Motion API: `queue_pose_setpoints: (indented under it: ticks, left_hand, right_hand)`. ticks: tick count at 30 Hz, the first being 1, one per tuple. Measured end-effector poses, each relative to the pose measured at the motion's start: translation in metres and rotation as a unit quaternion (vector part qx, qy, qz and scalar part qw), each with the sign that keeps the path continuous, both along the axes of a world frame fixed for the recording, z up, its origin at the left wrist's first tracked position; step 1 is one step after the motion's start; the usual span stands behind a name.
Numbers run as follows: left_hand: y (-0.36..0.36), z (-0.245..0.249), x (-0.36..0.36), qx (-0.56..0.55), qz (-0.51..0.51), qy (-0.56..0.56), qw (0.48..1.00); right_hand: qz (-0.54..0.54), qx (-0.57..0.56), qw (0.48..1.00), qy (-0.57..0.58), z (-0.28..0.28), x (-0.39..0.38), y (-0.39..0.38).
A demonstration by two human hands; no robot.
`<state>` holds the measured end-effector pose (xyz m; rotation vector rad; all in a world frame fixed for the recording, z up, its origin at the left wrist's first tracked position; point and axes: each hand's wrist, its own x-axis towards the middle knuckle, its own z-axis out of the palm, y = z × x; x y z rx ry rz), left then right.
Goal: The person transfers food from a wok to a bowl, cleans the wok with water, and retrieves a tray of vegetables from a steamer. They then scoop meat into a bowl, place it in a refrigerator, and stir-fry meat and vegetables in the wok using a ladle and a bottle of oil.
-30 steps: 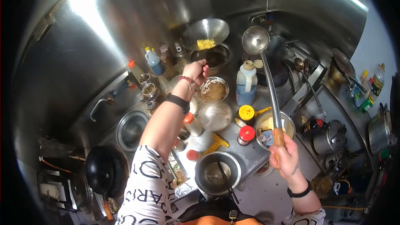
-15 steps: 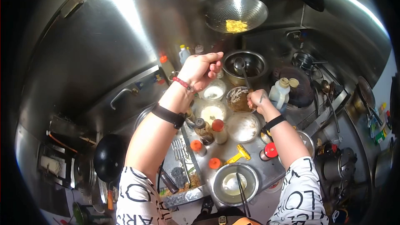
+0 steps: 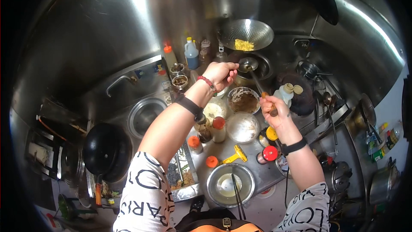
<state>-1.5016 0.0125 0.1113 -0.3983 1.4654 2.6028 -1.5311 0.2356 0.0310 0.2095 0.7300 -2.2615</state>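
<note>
My left hand (image 3: 221, 75) is closed in a fist beside the metal pot (image 3: 267, 72), apparently on the handle of a perforated strainer (image 3: 236, 31); the handle itself does not show. Yellow food pieces (image 3: 244, 45), perhaps egg, lie in the strainer, which hangs over the pot's far rim. With my right hand (image 3: 277, 111) I grip the wooden end of a ladle (image 3: 257, 81). Its bowl is at the pot and seems to hold liquid. Close below the hands are a bowl with brown residue (image 3: 243, 101) and a pale, cloudy bowl (image 3: 243, 128).
Several bottles (image 3: 191, 53) stand behind my left hand. Red-capped jars (image 3: 268, 154), a yellow peeler-shaped tool (image 3: 234, 154) and a steel bowl with chopsticks (image 3: 230, 184) are nearer me. A black wok (image 3: 105, 150) sits at left; a white jug (image 3: 285, 93) is beside my right hand.
The strainer has come lower and nearer the pot. The ladle's bowl has risen toward the pot's far side, and my right hand has moved right and down. My left hand has shifted slightly right.
</note>
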Motion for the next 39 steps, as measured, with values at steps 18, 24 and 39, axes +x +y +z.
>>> queue_pose_setpoints:
  ticks: [18, 24, 39]
  left_hand:
    - [0.050, -0.076, -0.057, -0.091, 0.028, -0.028, 0.995]
    - [0.053, -0.093, -0.051, -0.093, 0.039, -0.040, 0.994]
    - [-0.143, -0.101, 0.299, -0.376, 0.179, 0.211, 0.884]
  right_hand:
    - [-0.025, -0.207, 0.964, -0.163, 0.010, 0.118, 0.107]
    - [0.028, -0.236, 0.950, -0.202, 0.023, 0.181, 0.143]
    - [0.042, -0.023, 0.999, -0.023, 0.143, 0.375, 0.097]
